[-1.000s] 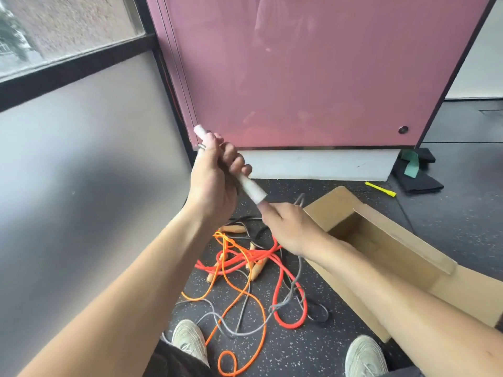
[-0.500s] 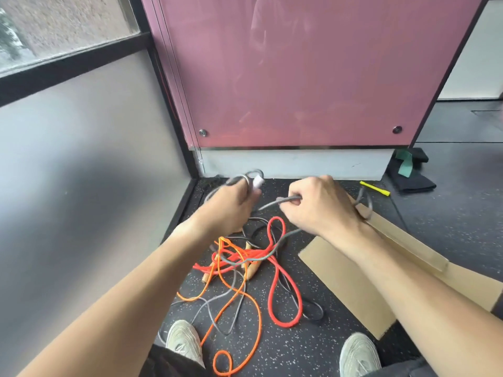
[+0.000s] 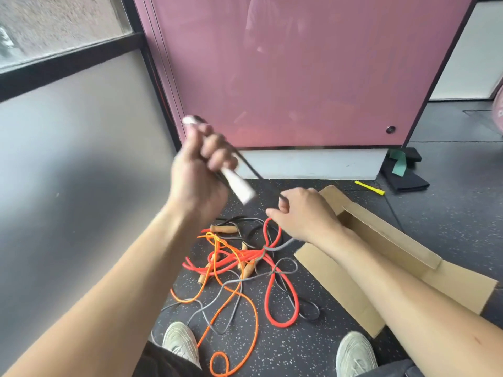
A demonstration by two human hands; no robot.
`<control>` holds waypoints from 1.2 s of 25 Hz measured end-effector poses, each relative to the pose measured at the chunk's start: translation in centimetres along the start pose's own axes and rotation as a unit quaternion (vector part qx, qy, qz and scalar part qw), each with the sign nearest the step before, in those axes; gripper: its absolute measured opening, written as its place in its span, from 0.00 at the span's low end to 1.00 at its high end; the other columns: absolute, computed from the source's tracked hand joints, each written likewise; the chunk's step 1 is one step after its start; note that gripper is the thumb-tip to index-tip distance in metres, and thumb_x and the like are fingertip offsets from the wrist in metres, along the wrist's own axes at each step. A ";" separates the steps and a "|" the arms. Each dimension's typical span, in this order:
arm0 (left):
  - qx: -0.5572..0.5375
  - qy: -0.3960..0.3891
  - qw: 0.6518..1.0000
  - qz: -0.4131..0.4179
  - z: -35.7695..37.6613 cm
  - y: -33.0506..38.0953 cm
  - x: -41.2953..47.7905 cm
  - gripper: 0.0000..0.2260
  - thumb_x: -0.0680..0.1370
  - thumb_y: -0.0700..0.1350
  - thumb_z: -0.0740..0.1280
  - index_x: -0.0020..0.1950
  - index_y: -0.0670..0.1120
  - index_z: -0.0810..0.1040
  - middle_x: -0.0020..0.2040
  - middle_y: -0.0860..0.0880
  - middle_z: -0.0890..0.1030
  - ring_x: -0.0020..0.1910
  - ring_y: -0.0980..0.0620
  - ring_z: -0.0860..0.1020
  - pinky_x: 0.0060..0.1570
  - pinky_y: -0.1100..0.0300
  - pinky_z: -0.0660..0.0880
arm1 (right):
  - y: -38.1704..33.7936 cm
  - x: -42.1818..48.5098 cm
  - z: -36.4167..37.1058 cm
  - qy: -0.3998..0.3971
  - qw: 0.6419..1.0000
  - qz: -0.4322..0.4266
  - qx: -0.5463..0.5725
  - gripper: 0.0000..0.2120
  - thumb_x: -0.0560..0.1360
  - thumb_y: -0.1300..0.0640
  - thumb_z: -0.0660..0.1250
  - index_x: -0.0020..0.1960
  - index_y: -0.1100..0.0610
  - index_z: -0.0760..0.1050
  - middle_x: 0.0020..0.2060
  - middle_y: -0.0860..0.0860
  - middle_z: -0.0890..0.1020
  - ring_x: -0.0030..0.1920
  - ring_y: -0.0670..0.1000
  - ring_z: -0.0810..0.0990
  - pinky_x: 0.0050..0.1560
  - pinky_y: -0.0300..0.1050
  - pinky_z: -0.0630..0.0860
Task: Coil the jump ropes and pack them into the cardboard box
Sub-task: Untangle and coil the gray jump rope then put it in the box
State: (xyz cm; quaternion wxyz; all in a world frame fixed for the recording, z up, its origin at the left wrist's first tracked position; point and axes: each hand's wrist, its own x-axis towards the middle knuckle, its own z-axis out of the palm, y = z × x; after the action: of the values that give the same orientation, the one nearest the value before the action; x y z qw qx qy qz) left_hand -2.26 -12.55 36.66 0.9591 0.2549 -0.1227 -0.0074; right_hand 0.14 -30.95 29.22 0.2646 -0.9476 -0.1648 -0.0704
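My left hand (image 3: 198,175) is raised and grips the white handles (image 3: 239,186) of a grey jump rope, blurred by motion. The grey rope (image 3: 250,167) runs down from it to my right hand (image 3: 302,213), which pinches the cord low over the floor. Below, the cord trails into a tangle of red rope (image 3: 283,297), orange rope (image 3: 234,295) and more grey rope with wooden handles (image 3: 223,229). An open cardboard box (image 3: 386,235) lies on its side to the right, just behind my right forearm.
A pink panel (image 3: 299,72) with a white base stands behind the ropes, a grey wall to the left. A yellow stick (image 3: 370,187) and dark cloth with a green strap (image 3: 402,170) lie at the back right. My two shoes (image 3: 179,341) are at the bottom.
My left hand has swung up and left with the white handles. My right hand dropped lower and slid along the grey cord, which now stretches between the hands.
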 end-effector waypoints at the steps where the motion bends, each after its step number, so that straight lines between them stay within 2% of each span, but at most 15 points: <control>1: -0.040 0.048 0.995 0.072 -0.5 1.6 0.5 0.14 0.86 0.53 0.53 0.47 0.49 0.71 0.29 0.55 0.59 0.25 0.57 0.59 0.30 0.65 0.66 | -0.4 -0.3 0.0 -0.034 0.999 -0.010 0.008 0.18 0.74 0.46 0.70 0.32 0.53 0.68 0.28 0.48 0.77 0.36 0.54 0.77 0.37 0.45 0.71; 4: 0.018 0.155 0.962 0.223 -2.6 3.5 1.5 0.08 0.87 0.47 0.54 0.54 0.46 0.71 0.31 0.51 0.64 0.29 0.53 0.65 0.38 0.60 0.70 | -2.3 -1.7 0.2 -0.126 0.988 -0.087 0.025 0.17 0.75 0.43 0.70 0.35 0.52 0.71 0.28 0.46 0.76 0.32 0.50 0.75 0.35 0.44 0.71; 6: 0.223 0.176 0.924 0.257 -4.3 2.4 1.8 0.05 0.86 0.45 0.56 0.55 0.48 0.70 0.35 0.49 0.68 0.33 0.52 0.69 0.43 0.56 0.72 | -3.9 -2.7 0.6 -0.178 0.973 -0.148 -0.006 0.16 0.75 0.42 0.69 0.37 0.52 0.71 0.29 0.46 0.76 0.32 0.49 0.75 0.31 0.41 0.68; 8: 0.508 0.153 0.830 0.172 -5.2 1.0 1.1 0.05 0.85 0.45 0.58 0.52 0.50 0.72 0.37 0.49 0.71 0.35 0.50 0.72 0.41 0.54 0.74 | -3.9 -2.8 0.5 -0.121 0.972 -0.195 -0.055 0.13 0.74 0.47 0.69 0.37 0.52 0.71 0.29 0.48 0.78 0.33 0.53 0.78 0.32 0.43 0.68; 10: 0.696 0.102 0.711 0.000 -5.5 -0.1 -0.1 0.10 0.85 0.46 0.59 0.44 0.48 0.73 0.35 0.48 0.73 0.32 0.50 0.72 0.36 0.55 0.72 | -2.4 -1.9 -0.3 0.017 0.977 -0.192 -0.092 0.06 0.71 0.55 0.68 0.36 0.54 0.73 0.28 0.52 0.80 0.31 0.59 0.79 0.31 0.43 0.70; 12: 0.791 0.045 0.599 -0.118 -5.1 -1.3 -1.5 0.16 0.85 0.52 0.59 0.41 0.46 0.73 0.34 0.49 0.75 0.31 0.52 0.73 0.36 0.57 0.73 | -0.8 -1.1 -1.3 0.104 0.975 -0.171 -0.093 0.06 0.66 0.61 0.68 0.34 0.55 0.73 0.25 0.51 0.77 0.27 0.58 0.75 0.29 0.44 0.70; 13: 0.816 0.009 0.559 -0.150 -4.7 -2.0 -1.9 0.19 0.85 0.56 0.57 0.41 0.46 0.73 0.34 0.49 0.76 0.31 0.52 0.74 0.37 0.58 0.74 | -0.3 -1.0 -1.5 0.127 0.972 -0.172 -0.097 0.07 0.65 0.63 0.69 0.34 0.55 0.72 0.24 0.50 0.76 0.25 0.57 0.72 0.27 0.42 0.67; 14: 0.820 -0.023 0.542 -0.182 -4.0 -2.6 -2.2 0.21 0.84 0.59 0.55 0.41 0.45 0.73 0.34 0.49 0.77 0.30 0.51 0.75 0.37 0.57 0.76 | 0.0 -1.0 -1.5 0.149 0.966 -0.182 -0.103 0.09 0.63 0.65 0.70 0.33 0.55 0.71 0.23 0.50 0.75 0.24 0.57 0.70 0.27 0.41 0.64; 15: 0.794 -0.044 0.560 -0.233 -3.3 -3.3 -2.4 0.23 0.84 0.61 0.53 0.41 0.44 0.72 0.32 0.48 0.76 0.28 0.50 0.75 0.36 0.57 0.77 | 0.2 -0.8 -1.6 0.173 0.959 -0.199 -0.109 0.10 0.62 0.67 0.70 0.33 0.55 0.71 0.23 0.50 0.74 0.24 0.56 0.68 0.27 0.40 0.61; 18: 0.588 -0.101 0.694 -0.403 -0.9 -4.3 -3.4 0.24 0.83 0.64 0.49 0.40 0.46 0.69 0.27 0.49 0.61 0.21 0.53 0.63 0.25 0.64 0.70 | 1.1 -0.5 -2.2 0.242 0.936 -0.229 -0.109 0.10 0.63 0.67 0.68 0.32 0.56 0.69 0.23 0.52 0.73 0.24 0.56 0.66 0.31 0.41 0.56; 21: 0.344 -0.147 0.811 -0.449 0.7 -3.1 -3.9 0.22 0.81 0.64 0.51 0.37 0.50 0.68 0.28 0.52 0.54 0.21 0.56 0.53 0.20 0.68 0.60 | 2.2 0.4 -2.7 0.289 0.935 -0.175 -0.103 0.11 0.65 0.67 0.69 0.33 0.56 0.68 0.25 0.53 0.72 0.26 0.57 0.62 0.33 0.42 0.55; 23: 0.179 -0.146 0.891 -0.391 1.0 -2.0 -3.4 0.21 0.82 0.62 0.51 0.39 0.50 0.70 0.27 0.54 0.56 0.21 0.57 0.55 0.21 0.65 0.62 | 1.7 0.6 -2.1 0.291 0.943 -0.124 -0.104 0.15 0.67 0.67 0.72 0.34 0.55 0.67 0.26 0.52 0.73 0.28 0.55 0.61 0.33 0.42 0.57; 25: 0.081 -0.136 0.951 -0.264 0.8 -1.1 -2.6 0.20 0.84 0.60 0.48 0.43 0.50 0.70 0.29 0.55 0.58 0.23 0.57 0.57 0.27 0.65 0.64 | 0.9 0.2 -0.7 0.232 0.962 -0.113 -0.091 0.11 0.71 0.67 0.70 0.38 0.55 0.71 0.30 0.52 0.78 0.29 0.52 0.65 0.35 0.44 0.65; 28: 0.046 -0.080 0.994 -0.051 0.5 0.0 -1.4 0.17 0.86 0.57 0.48 0.46 0.50 0.69 0.32 0.55 0.62 0.26 0.58 0.63 0.36 0.65 0.70 | -0.5 -1.2 0.8 0.059 0.990 -0.089 -0.089 0.07 0.78 0.61 0.64 0.42 0.52 0.75 0.36 0.51 0.82 0.36 0.54 0.76 0.51 0.51 0.74; 30: 0.074 0.004 0.993 0.092 -0.3 1.4 -0.2 0.15 0.86 0.55 0.51 0.46 0.49 0.68 0.33 0.53 0.65 0.30 0.56 0.67 0.41 0.61 0.71 | -0.8 -1.7 1.4 -0.061 0.986 -0.076 -0.134 0.13 0.79 0.48 0.64 0.38 0.51 0.77 0.39 0.51 0.81 0.44 0.56 0.80 0.50 0.47 0.71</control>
State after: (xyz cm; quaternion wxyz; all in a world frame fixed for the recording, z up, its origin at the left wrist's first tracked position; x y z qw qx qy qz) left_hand -2.45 -11.14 37.02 0.9347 0.3130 -0.1417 0.0913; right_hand -1.68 -30.05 28.07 0.1183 -0.9618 -0.2409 -0.0534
